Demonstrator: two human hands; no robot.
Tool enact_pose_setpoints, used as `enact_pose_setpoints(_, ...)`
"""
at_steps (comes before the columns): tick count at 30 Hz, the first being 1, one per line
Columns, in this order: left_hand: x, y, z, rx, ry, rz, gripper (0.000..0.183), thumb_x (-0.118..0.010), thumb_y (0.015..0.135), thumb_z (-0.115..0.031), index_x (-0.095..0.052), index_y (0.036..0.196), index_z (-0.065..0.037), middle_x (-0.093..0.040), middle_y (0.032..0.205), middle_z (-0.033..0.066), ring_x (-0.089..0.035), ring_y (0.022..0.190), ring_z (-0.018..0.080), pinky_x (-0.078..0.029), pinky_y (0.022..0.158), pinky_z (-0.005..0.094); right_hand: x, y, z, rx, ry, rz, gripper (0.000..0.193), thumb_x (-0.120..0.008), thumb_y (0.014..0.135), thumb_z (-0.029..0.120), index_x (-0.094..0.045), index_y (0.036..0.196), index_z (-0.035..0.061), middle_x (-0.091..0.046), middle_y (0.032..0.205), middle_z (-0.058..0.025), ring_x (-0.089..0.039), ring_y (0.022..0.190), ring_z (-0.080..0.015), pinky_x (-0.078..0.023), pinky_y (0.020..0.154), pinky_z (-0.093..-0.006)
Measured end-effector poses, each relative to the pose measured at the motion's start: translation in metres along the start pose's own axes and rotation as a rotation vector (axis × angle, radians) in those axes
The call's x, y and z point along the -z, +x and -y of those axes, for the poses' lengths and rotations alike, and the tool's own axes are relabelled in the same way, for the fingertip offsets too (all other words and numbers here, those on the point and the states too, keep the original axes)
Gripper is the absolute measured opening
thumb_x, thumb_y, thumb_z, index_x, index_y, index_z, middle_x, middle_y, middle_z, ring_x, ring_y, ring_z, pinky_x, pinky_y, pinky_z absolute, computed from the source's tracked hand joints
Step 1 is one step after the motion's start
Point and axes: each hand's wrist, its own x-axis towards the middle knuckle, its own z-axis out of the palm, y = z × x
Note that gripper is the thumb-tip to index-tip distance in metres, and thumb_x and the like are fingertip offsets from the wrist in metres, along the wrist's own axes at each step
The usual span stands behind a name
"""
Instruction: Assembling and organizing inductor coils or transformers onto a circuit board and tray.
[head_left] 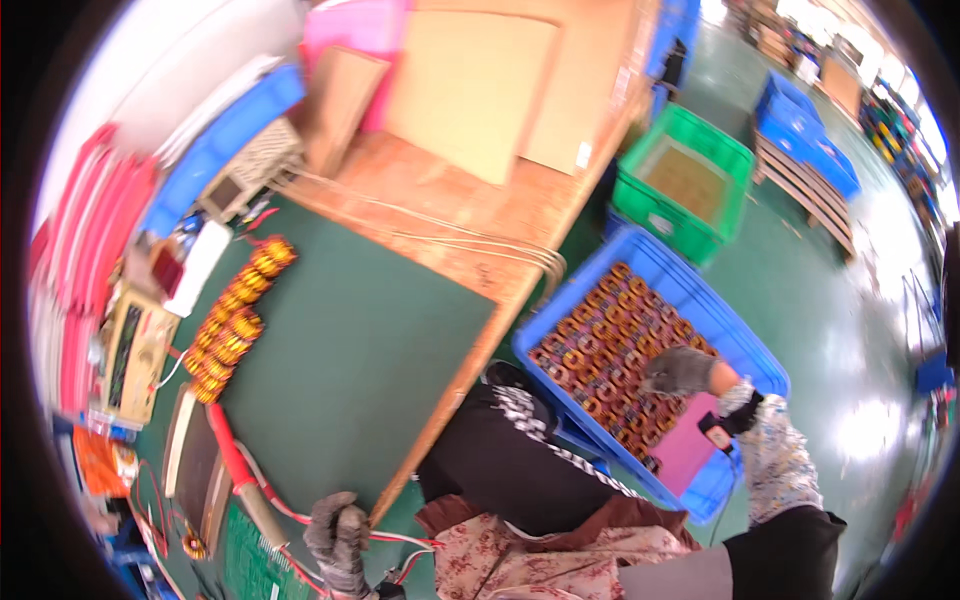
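My right hand (678,368), in a grey glove, reaches down into a blue crate (752,345) on the floor and rests on the copper-wound ring coils (610,335) that fill it; whether it grips one I cannot tell. A pink sheet (690,445) lies in the crate's near corner. My left hand (337,537), also gloved, is at the near edge of the green mat (350,350), its fingers curled around red and white wires (290,515). Two rows of wound coils (232,320) lie on the mat's far left.
A beige test instrument (132,350) and a white box stand left of the mat. Cardboard sheets (470,90) lean on the wooden bench behind. A green crate (685,180) and more blue crates (805,135) stand on the green floor to the right.
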Motion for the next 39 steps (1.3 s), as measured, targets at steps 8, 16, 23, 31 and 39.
enact_pose_setpoints(8,-0.003,0.0,0.009,-0.013,-0.025,0.035,0.02,-0.062,0.086,-0.015,-0.062,0.101,-0.003,-0.06,0.071,0.0002,-0.05,0.055,0.0057,-0.041,0.05,0.0208,0.154,0.071,0.211,0.743,0.087,0.357,0.03,-0.055,0.088,0.037,-0.06,0.093,0.0076,-0.062,0.081,-0.0069,-0.06,0.077,-0.0231,-0.046,0.068,-0.0356)
enact_pose_setpoints(16,-0.001,0.001,0.002,-0.051,-0.089,0.172,0.02,-0.058,0.086,-0.008,-0.062,0.106,-0.003,-0.061,0.086,0.005,-0.055,0.07,0.0099,-0.046,0.065,0.0241,0.128,0.214,0.373,0.84,-0.029,-0.048,0.043,-0.062,0.081,0.032,-0.052,0.116,0.0094,-0.058,0.108,-0.0116,-0.057,0.098,-0.0241,-0.045,0.086,-0.0373)
enact_pose_setpoints(23,-0.004,0.001,0.009,-0.197,-0.165,0.176,0.025,-0.06,0.086,-0.01,-0.06,0.11,-0.004,-0.061,0.095,0.0083,-0.06,0.078,0.015,-0.049,0.07,0.0255,0.1,0.296,0.457,0.766,-0.432,-0.417,0.061,-0.063,0.078,0.036,-0.042,0.13,0.0149,-0.046,0.129,-0.0118,-0.043,0.119,-0.0317,-0.037,0.098,-0.0454)
enact_pose_setpoints(31,-0.005,-0.008,-0.004,-0.02,-0.258,0.087,0.018,-0.057,0.088,-0.009,-0.061,0.104,-0.003,-0.062,0.085,0.0042,-0.058,0.078,0.0118,-0.047,0.069,0.0262,0.077,0.329,0.443,0.935,-0.592,-0.634,0.049,-0.061,0.078,0.041,-0.049,0.114,0.0097,-0.051,0.107,-0.0102,-0.052,0.102,-0.0296,-0.046,0.079,-0.0428)
enact_pose_setpoints(39,-0.004,-0.008,-0.016,-0.144,-0.236,0.083,0.019,-0.057,0.089,-0.013,-0.061,0.104,-0.003,-0.061,0.083,0.0019,-0.056,0.077,0.0102,-0.045,0.068,0.0254,0.076,0.229,0.382,0.466,1.233,-0.019,0.029,-0.064,0.083,0.035,-0.055,0.096,0.0099,-0.057,0.076,-0.0063,-0.059,0.063,-0.0173,-0.049,0.055,-0.0377)
